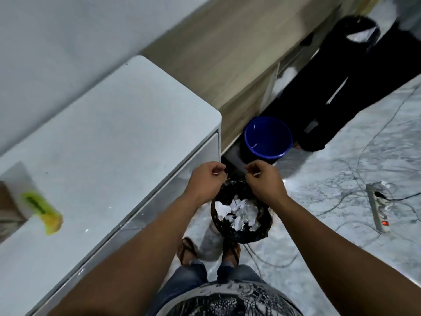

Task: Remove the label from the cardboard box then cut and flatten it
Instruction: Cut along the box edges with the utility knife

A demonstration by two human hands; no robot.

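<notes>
Both arms reach down from the bottom of the frame to the middle, where the two hands hang side by side above a round bin lined with a black plastic bag (241, 226). The left hand (205, 181) has its fingers curled together and pinches a small white scrap between thumb and fingertip; the right hand (265, 181) is curled the same way and pinches another small white sliver. Whether the scraps are label pieces cannot be told for sure. Inside the bin lie torn white paper pieces (239, 213), heaped toward its centre.

The brown cardboard box (10, 206) sits at the far left edge of the frame on the glossy white surface (109, 137), only partly in view and well apart from the hands. Just beside it, toward the lower left, lies a yellow-green utility knife (42, 208), blurred.

Beyond the hands, in the centre of the frame, stands a blue plastic bucket (267, 137) on the marbled grey floor (341, 224). A white power strip with a red lit switch (379, 212) lies at the right, with thin cables trailing across the floor. A dark-clothed figure (341, 87) stands in the upper right. The person's sandalled feet (189, 249) show below the bin.
</notes>
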